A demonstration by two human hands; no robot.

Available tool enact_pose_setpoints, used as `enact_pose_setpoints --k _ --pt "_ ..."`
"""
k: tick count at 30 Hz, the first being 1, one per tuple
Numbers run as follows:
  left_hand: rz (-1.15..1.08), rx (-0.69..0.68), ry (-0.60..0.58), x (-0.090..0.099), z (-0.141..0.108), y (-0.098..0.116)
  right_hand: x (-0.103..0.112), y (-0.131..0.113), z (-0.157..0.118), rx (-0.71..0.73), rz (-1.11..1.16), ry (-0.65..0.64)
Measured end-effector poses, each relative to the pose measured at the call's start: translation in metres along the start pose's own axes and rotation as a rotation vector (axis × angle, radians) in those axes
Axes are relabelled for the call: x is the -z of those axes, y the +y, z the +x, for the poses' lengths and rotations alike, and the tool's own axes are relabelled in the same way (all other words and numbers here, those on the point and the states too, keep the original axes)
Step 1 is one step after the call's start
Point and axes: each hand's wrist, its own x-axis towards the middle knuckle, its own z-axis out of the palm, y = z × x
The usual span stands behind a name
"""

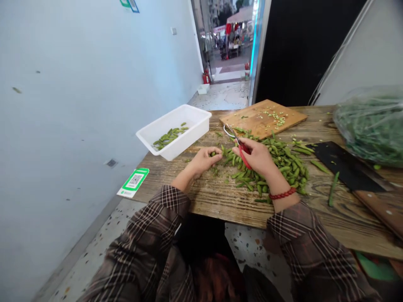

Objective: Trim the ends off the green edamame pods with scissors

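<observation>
- Wood table (214, 201): I see pod heap (283, 157) R of ctr.
- White tray (192, 135), far L: some loose pods (171, 136) inside.
- R hand (258, 157): curled round red scissors (244, 158).
- L hand (203, 161): pinched, prob. on 1 pod (213, 154).
- Step, I'd guess: trimming singly; next snip needs blades clear of L fingertips.

2 hands (1 L (204, 162), 1 R (258, 156)), 1 pr scissors (244, 159), 1 tub (189, 141), 1 board (241, 118), min. 1 knife (341, 164), 1 bag (371, 126), 1 QR card (134, 182), 1 bracelet (282, 193), 1 bench (217, 199); pods (286, 164) many doz., exact no. unclear.
</observation>
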Motion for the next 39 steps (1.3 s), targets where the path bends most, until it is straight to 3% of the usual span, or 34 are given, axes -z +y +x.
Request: enact_pose_setpoints --k 3,7,17,25,28,33,39 --pt "-0.268 0.114 -0.043 0.0 -0.005 0.002 0.003 -0.001 -0.004 0.023 -0.08 -0.067" --pt "-0.406 0.164 -0.057 -0.004 0.0 0.005 0.011 0.001 -0.009 0.039 -0.153 -0.17" --pt "-0.453 0.1 -0.115 -0.008 0.009 -0.004 0.01 -0.002 -0.013 0.146 -0.132 -0.307" --pt "-0.532 0.182 -0.175 -0.009 0.002 0.0 0.005 -0.003 -0.016 0.155 -0.142 -0.328" --pt "-0.537 0.185 -0.146 -0.008 0.003 -0.001 0.005 0.0 -0.016 0.126 -0.154 -0.311" --pt "-0.714 0.177 0.051 -0.004 0.007 -0.006 0.005 0.002 -0.016 0.043 -0.222 -0.162" --pt "-0.885 0.212 0.093 -0.001 0.009 -0.007 0.0 0.001 -0.018 0.15 -0.225 -0.208"
